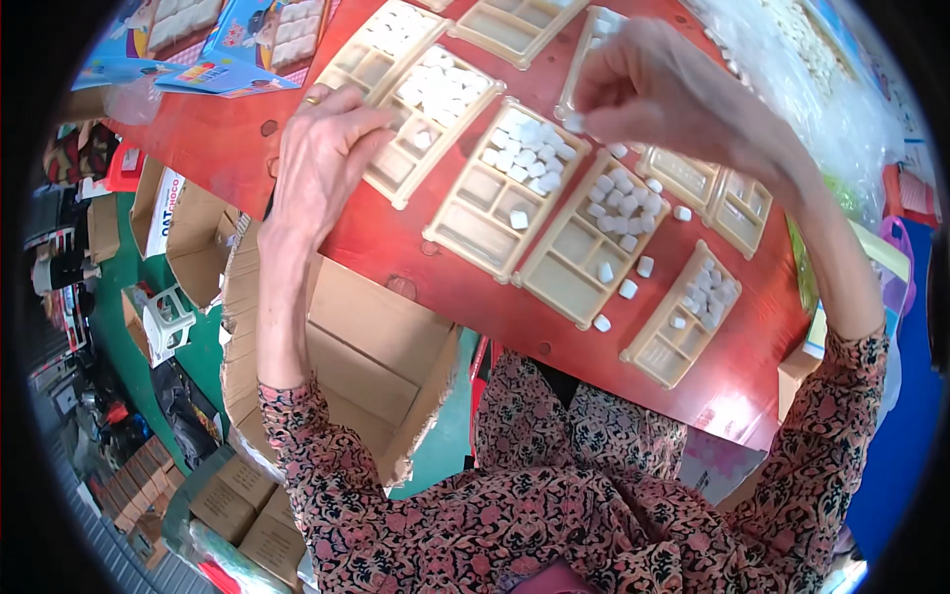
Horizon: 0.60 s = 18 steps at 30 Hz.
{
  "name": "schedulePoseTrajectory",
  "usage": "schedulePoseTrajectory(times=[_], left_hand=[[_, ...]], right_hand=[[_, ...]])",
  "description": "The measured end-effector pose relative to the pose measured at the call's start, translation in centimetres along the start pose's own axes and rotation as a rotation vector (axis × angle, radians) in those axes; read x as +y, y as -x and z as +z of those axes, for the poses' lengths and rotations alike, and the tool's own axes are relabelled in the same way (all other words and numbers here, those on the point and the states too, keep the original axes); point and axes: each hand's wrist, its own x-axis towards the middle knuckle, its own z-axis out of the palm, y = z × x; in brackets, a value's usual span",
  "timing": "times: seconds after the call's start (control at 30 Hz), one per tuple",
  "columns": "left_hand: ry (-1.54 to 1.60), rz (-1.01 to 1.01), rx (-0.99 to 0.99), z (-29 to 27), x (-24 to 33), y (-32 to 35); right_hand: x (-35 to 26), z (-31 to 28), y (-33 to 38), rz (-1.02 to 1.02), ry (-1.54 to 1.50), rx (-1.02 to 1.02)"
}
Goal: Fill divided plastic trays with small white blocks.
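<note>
Two hands over a table (401, 252) of beige trays and white pieces. The left hand (322, 163), a ring on one finger, is bent over the near left part of the full tray (394, 170); its fingers are curled and lie close together, and whether they are clamped on anything cannot be told, since the tips are partly hidden. To the right of these fingers, one piece (423, 139) sits alone in a compartment, and a heap of pieces fills the tray's far end.

The right hand (663, 94) is held with thumb and fingers bent toward one another. A small white piece (574, 123) shows at the tips; whether it is clamped there or lies beyond them cannot be told. Between the two sets of fingers is the middle tray (465, 226), pieces grouped in its far compartment and a single one nearer the body. Below the right fingers, toward the body, is the next tray (562, 274), similarly filled, with loose pieces (628, 289) on the table along its right side. Farther below and to the right lies the small tray (655, 361), its pieces mostly at the far end. Left of and below the left fingers stands an open carton (361, 342); clear plastic (797, 94) lies right of the right hand.
</note>
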Motion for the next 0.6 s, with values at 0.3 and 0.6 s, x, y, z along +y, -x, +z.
schedulePoseTrajectory(times=[0.3, 0.6], left_hand=[[-0.115, 0.058, -0.094, 0.9, -0.3, -0.9], [-0.103, 0.001, -0.109, 0.9, 0.6, -1.7]], right_hand=[[2.0, 4.5, 7.6, 0.035, 0.009, 0.286], [3.6, 9.0, 7.5, -0.222, 0.371, 0.355]])
